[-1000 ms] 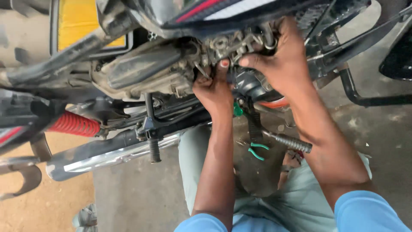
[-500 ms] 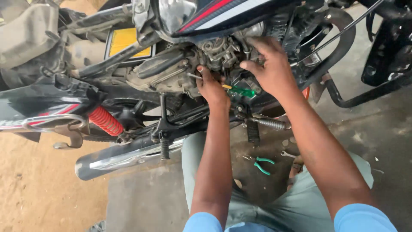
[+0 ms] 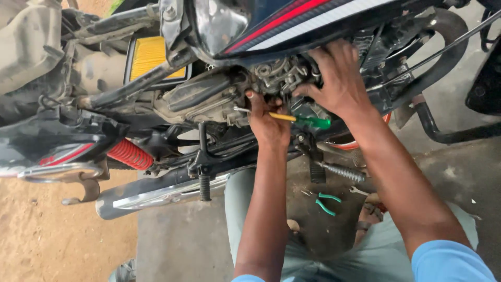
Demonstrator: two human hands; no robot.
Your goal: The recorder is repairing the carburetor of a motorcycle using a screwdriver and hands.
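Under the tank (image 3: 292, 26) of a motorcycle, at the grimy carburettor (image 3: 282, 73), both hands are seen at work. The left hand (image 3: 269, 122) is closed around a screwdriver (image 3: 292, 118) with a yellow shank and green handle; the metal tip is pointed left toward the engine casing (image 3: 209, 99), while the green end is left sticking out to the right, beyond the knuckles. The tool's long axis is thus laid nearly level across the view, tilted slightly downward to the right. The right hand (image 3: 339, 78) is set directly above it, fingers curled onto the carburettor body, the thumb side being turned toward the left hand; whether a part is pinched between those fingers cannot be told. The two hands are held close together, almost touching, with the left the lower and nearer to the tool's tip. The carburettor lies just above and between them, at the far end of both forearms.

A red spring (image 3: 130, 154) and a chrome exhaust (image 3: 167, 194) are seen lower left, a yellow air filter (image 3: 151, 55) upper left. A footpeg (image 3: 204, 187) hangs below the frame. On the concrete floor (image 3: 182, 240), between the knees, green-handled pliers (image 3: 326, 202) are laid, well apart from both hands.
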